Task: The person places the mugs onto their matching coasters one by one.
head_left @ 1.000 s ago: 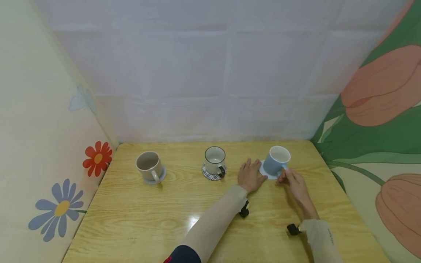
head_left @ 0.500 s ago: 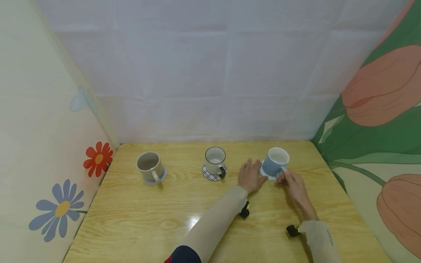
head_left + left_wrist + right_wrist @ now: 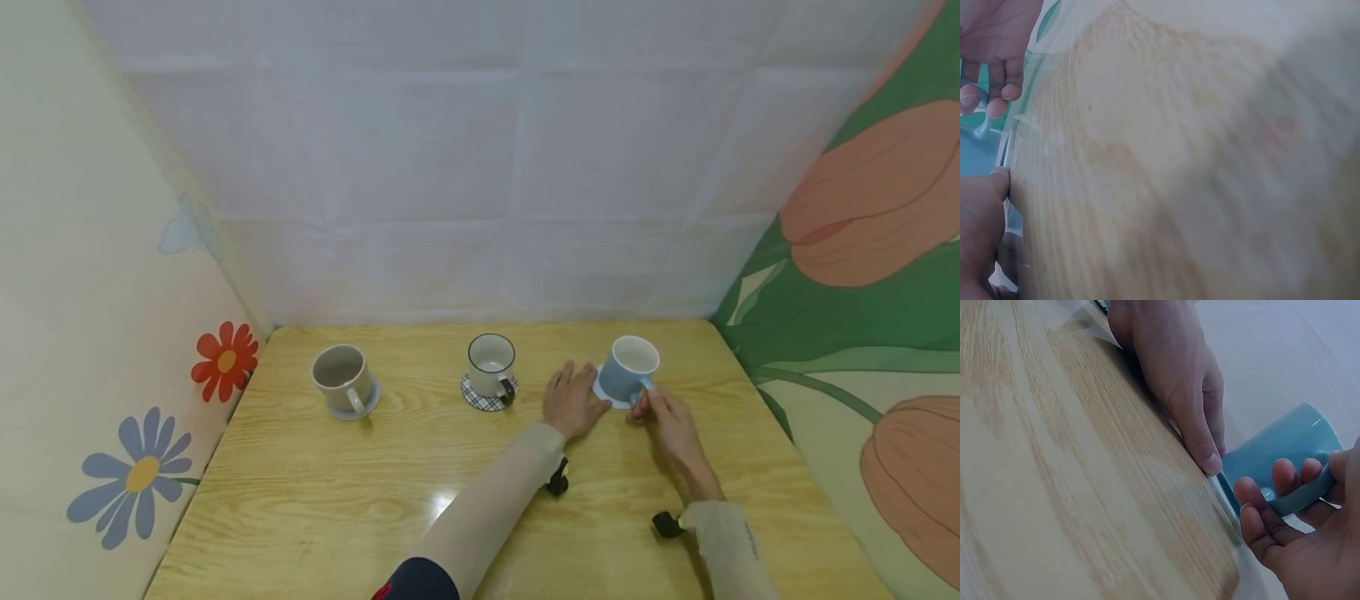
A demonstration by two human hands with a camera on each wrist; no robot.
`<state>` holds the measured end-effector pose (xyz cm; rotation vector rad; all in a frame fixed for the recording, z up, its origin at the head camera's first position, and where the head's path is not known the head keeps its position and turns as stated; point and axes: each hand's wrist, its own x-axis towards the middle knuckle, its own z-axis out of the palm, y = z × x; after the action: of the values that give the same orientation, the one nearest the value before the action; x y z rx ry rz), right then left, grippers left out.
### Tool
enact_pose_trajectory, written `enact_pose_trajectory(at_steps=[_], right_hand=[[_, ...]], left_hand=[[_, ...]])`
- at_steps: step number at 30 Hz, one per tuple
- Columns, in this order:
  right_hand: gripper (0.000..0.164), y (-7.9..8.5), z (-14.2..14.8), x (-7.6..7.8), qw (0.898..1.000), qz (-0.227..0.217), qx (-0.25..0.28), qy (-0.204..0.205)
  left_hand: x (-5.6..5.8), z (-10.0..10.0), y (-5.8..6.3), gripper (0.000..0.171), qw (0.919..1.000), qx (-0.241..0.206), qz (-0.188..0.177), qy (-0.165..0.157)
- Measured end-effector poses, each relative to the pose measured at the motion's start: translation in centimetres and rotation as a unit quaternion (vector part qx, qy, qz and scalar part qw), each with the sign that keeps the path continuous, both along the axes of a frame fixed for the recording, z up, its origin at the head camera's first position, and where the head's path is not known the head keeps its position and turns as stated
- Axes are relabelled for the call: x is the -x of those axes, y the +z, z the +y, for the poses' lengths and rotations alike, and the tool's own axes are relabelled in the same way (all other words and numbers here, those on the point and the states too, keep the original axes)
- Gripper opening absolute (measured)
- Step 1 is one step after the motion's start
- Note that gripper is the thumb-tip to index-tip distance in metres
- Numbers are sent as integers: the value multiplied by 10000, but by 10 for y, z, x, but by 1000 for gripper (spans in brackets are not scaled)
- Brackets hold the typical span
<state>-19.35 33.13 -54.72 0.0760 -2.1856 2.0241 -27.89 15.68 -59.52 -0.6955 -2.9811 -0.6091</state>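
A light blue mug with a white inside stands upright on a pale coaster at the back right. My right hand holds the mug by its handle, fingers hooked through the loop in the right wrist view. To the left of the mug, my left hand lies low on the table with its fingers extended. Its thumb rests at the edge of the coaster, close to the mug's base. In the left wrist view, the mug shows only partly at the left edge.
A white mug with a dark rim stands on a checked coaster left of my left hand. Farther left, a beige mug sits on a grey coaster. A white sheet hangs behind the wooden table.
The blue mug has shifted slightly left and toward me over its coaster, my right hand moving with it. Over the last half second it stays still. The left hand has kept its place.
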Motion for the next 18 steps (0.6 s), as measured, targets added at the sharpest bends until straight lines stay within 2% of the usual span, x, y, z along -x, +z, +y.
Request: enact_pose_trajectory(at_steps=[4, 10, 18], right_hand=[[53, -1, 1, 1, 10000, -10, -20, -27], [52, -2, 1, 1, 10000, 15, 50, -34], [49, -2, -2, 1, 9996, -111, 243, -16]], left_hand=[[1, -1, 1, 71, 10000, 23, 28, -27], [3, 1, -5, 73, 9996, 167, 208, -21], [-1, 0, 4, 73, 9998, 201, -80, -1]])
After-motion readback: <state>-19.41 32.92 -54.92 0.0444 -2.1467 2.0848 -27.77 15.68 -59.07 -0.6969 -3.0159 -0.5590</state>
